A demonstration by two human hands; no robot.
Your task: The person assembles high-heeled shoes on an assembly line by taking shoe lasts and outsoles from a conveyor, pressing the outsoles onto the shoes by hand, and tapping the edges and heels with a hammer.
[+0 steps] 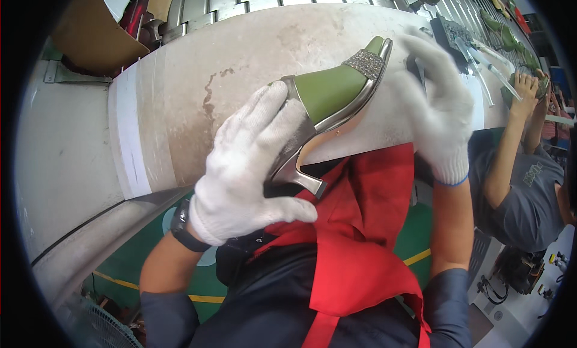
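Note:
A green high-heeled shoe [336, 90] lies tilted on its side, its toe pointing up to the right. It has metallic edging, a glittery band near the toe and a metallic heel. My left hand [243, 161], in a white knit glove, grips the back of the shoe, with fingers over the upper and the thumb below the heel. To the right of the toe is my right hand [436, 101], also gloved and smeared by motion. A dark shape shows between its thumb and fingers; whether it is held, I cannot tell.
The shoe is over a worn, stained pale worktop [180, 95]. Beyond it runs a slatted metal conveyor [240, 0]. Clear plastic syringes [481, 65] lie at the right. A co-worker [523, 173] handles a green item there. A brown curved panel [96, 32] stands at the far left.

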